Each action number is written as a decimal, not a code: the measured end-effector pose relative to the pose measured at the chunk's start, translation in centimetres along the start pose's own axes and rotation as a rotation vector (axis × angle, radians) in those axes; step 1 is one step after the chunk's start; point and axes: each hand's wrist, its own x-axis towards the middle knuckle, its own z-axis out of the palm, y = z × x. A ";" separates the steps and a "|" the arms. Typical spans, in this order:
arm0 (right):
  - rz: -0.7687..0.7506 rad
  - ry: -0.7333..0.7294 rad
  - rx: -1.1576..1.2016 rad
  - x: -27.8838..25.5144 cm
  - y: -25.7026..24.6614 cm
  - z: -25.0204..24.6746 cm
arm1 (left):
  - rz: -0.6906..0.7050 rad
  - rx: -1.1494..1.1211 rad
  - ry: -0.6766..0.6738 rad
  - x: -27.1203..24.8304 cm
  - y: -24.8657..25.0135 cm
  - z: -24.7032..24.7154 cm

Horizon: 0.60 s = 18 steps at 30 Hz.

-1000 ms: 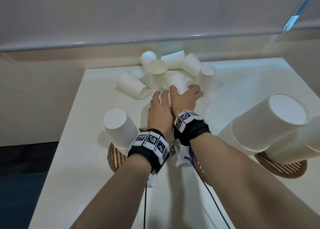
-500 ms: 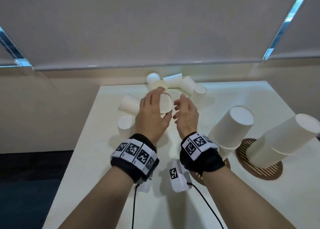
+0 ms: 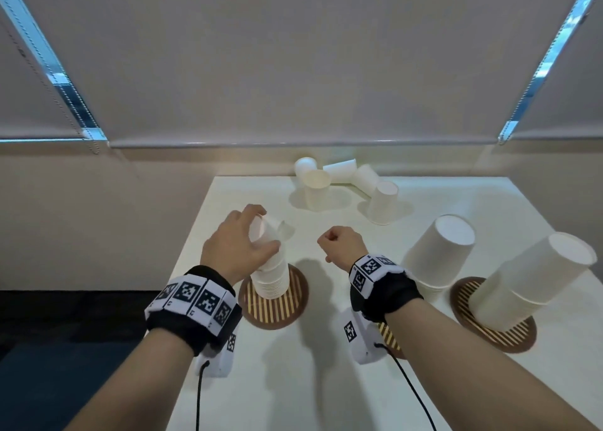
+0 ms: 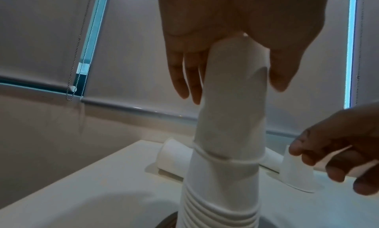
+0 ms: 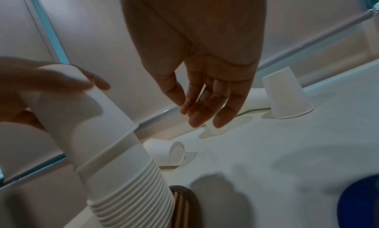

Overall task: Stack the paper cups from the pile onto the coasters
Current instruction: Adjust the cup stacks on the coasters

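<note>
On the left side of the white bench (image 3: 326, 381), the left hand (image 3: 235, 244) has its grip clamped on the top paper cup (image 3: 266, 234), upside down, fingers and thumb curled round its closed end; the left wrist view shows the thumb on one side & the fingers on the other side. This cup sits on the left stack (image 3: 272, 280) of nested cups, not fully pushed down, because its rim is seen higher than the tight rims below. The stack stands on the left coaster (image 3: 277, 310), a round brown one w/ pale stripes. Just behind the stack one loose cup (image 5: 166, 153) lies on its side. At the back of the bench, approx. in the middle, is the pile (image 3: 346, 185): one cup upright w/ mouth up, some lying, one upside down at its right end. Next, the right hand (image 3: 342, 248) hovers over the bench, near the left stack but not touching it; its grip holds nothing, and in the right wrist view the fingers hang loosely, a little bent. Under the right wrist a second striped coaster (image 3: 390, 336) is mostly hidden, and the middle stack (image 3: 437, 257) rises beside that wrist. Far right, the right stack (image 3: 528, 283) stands on the right coaster (image 3: 509, 336). Both look tilted, maybe by the wide lens.
</note>
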 end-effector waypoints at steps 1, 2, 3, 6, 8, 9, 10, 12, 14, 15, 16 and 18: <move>0.002 -0.011 -0.011 0.2 0.0 0.2 | 0.001 -0.013 -0.028 0.4 -0.4 0.3; 0.002 -0.018 -0.019 0.5 0.0 0.4 | 0.002 -0.017 -0.070 0.8 -0.6 0.5; 0.002 -0.023 -0.027 0.8 0.0 0.7 | 0.004 -0.016 -0.137 1.3 -0.8 0.9; -0.001 -0.039 -0.054 1.7 0.2 1.3 | 0.054 -0.104 -0.308 2.1 -1.0 1.4; -0.005 -0.051 -0.056 2.4 0.4 1.5 | 0.057 -0.282 -0.203 2.9 -1.5 1.3; -0.007 -0.052 -0.057 2.7 0.5 1.6 | 0.008 -0.383 -0.066 3.5 -2.0 1.2; -0.007 -0.051 -0.055 3.1 0.7 1.7 | -0.062 -0.450 0.096 4.2 -2.7 1.2; -0.002 -0.056 -0.052 3.8 0.9 1.8 | -0.218 -0.418 0.281 5.6 -4.8 1.8; -0.007 -0.060 -0.054 4.4 1.2 1.9 | -0.346 -0.323 0.198 6.3 -6.8 3.4; -0.025 -0.051 -0.063 4.6 1.2 1.9 | -0.397 -0.304 0.120 6.4 -7.5 4.3; -0.053 -0.030 -0.081 4.9 1.2 1.9 | -0.432 -0.302 0.056 6.5 -8.0 5.1; -0.119 0.042 -0.112 5.5 1.0 1.8 | -0.455 -0.323 0.000 6.6 -8.5 6.5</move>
